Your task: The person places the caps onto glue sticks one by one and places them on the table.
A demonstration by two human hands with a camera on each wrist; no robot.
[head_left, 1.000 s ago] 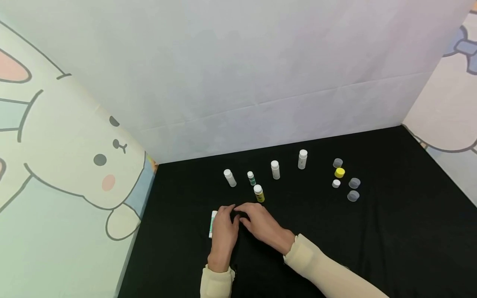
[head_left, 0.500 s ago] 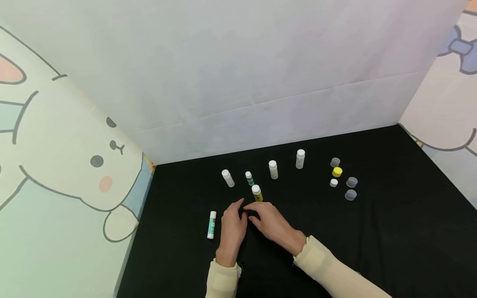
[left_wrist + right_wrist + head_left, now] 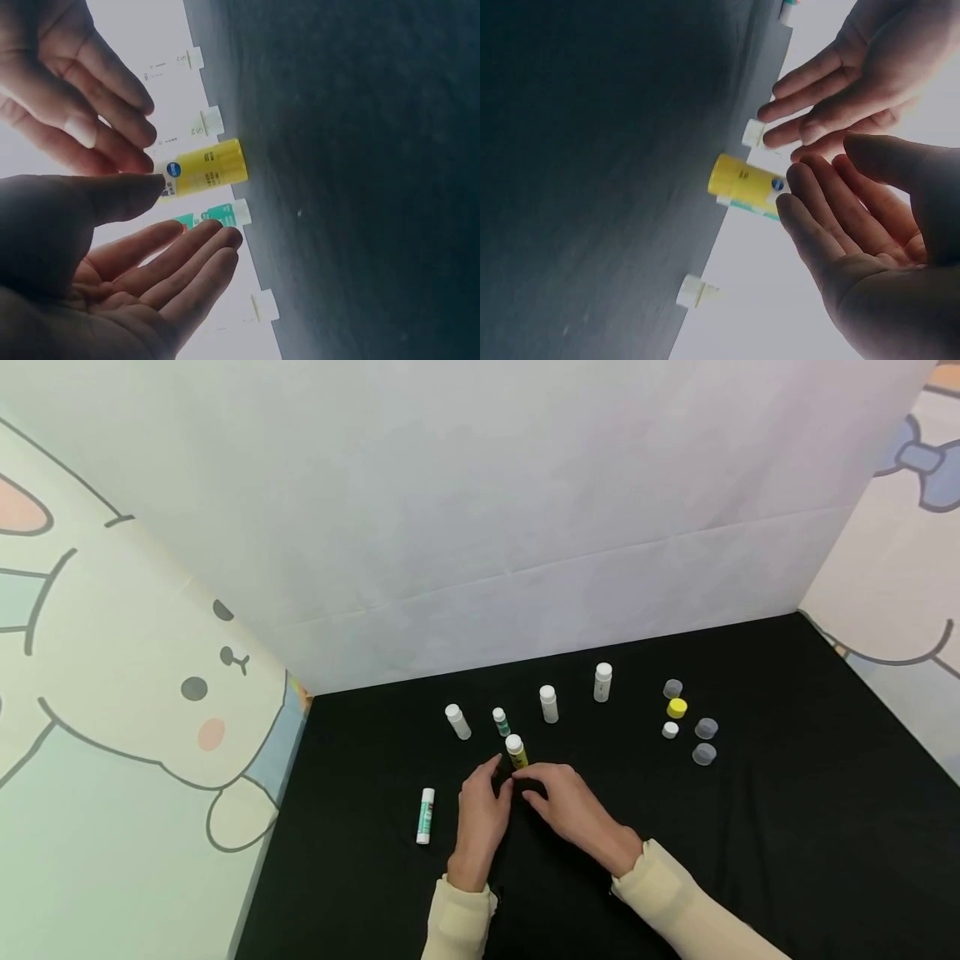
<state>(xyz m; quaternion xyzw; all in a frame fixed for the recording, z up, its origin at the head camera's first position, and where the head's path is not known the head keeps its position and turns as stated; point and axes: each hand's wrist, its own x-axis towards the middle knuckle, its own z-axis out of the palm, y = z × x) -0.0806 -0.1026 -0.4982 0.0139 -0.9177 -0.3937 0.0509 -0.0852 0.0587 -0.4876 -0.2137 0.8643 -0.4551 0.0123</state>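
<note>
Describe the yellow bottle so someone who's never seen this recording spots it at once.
On the black table, left of the yellow cap, find a row of four white-capped bottles. The yellow bottle stands just in front, nearest the small green bottle. Its yellow body sets it apart from those white and green ones.

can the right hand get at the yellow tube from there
Probably yes: the right hand is empty and close to the yellow tube, with nothing visible between them; the left hand is near too.

2 hands (image 3: 483, 810) (image 3: 568, 803) near yellow tube (image 3: 517, 754)
</note>
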